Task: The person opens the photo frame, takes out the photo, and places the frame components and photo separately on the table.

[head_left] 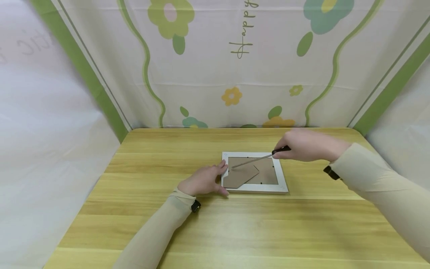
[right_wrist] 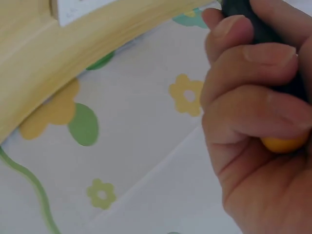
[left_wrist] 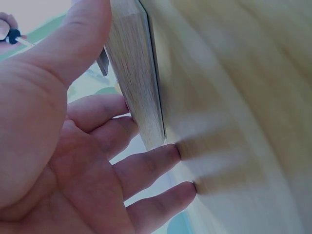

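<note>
A white picture frame (head_left: pixel 283 183) lies face down on the table, its brown backing board (head_left: pixel 268 175) and fold-out stand (head_left: pixel 235 181) facing up. Small dark tabs sit along the edges of the backing. My right hand (head_left: pixel 299 145) grips a screwdriver (head_left: pixel 281 150) by its black handle, which has an orange end (right_wrist: pixel 285 144) in the right wrist view. Its long shaft slants down leftward, the tip at the backing's left edge near a tab. My left hand (head_left: pixel 205 180) rests against the frame's left side (left_wrist: pixel 139 73), fingers spread and fairly straight, two fingertips touching the wooden edge.
The wooden table (head_left: pixel 151 216) stretches around the frame on all sides. A white curtain (head_left: pixel 201 67) with flowers and green lines hangs at its back edge, with pale cloth (head_left: pixel 43 149) at the left side.
</note>
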`<state>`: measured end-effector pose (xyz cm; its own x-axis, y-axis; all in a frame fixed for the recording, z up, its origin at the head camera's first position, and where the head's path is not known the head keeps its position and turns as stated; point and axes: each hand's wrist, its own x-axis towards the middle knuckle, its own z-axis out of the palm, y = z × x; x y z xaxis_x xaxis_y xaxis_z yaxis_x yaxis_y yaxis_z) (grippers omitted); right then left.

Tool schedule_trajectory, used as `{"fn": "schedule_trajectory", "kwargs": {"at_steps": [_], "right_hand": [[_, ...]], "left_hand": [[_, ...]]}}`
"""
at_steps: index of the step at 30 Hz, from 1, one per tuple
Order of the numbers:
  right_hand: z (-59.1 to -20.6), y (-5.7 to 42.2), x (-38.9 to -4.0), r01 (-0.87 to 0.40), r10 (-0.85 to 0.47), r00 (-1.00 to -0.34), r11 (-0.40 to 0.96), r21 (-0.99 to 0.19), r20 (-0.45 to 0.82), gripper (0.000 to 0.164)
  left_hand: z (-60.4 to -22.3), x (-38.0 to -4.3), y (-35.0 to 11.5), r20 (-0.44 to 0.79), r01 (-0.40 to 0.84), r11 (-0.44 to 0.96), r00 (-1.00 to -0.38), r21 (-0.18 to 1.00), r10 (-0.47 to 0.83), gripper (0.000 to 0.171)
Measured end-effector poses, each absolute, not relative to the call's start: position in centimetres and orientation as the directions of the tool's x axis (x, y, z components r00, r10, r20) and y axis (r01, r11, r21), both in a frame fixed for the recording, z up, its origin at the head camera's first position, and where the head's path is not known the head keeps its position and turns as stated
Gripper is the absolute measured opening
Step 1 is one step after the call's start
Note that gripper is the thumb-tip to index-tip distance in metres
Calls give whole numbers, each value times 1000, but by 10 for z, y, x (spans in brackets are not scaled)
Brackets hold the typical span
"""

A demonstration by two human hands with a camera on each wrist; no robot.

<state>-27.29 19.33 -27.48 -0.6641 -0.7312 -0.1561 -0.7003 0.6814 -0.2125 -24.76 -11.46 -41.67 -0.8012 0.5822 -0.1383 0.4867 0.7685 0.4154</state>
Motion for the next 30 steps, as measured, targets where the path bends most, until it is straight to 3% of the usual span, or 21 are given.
{"fn": "schedule_trajectory", "kwargs": {"at_steps": [15,23,30], "right_hand": [[-319,215,-267,-665,-718,-693,669,-331,-60,27],[-325,217,-268,-676,-724,-688,661,-326,-43,32],[-312,203,-278,-704,-760,-640,638,-312,-108,18]], "left_hand": [[-417,-248,-113,-145,476,767,-802,430,579,99],[-417,-247,-113,-143,464,761,-805,454,576,99],[-417,-246,-115,-136,466,760,-807,454,575,98]]}}
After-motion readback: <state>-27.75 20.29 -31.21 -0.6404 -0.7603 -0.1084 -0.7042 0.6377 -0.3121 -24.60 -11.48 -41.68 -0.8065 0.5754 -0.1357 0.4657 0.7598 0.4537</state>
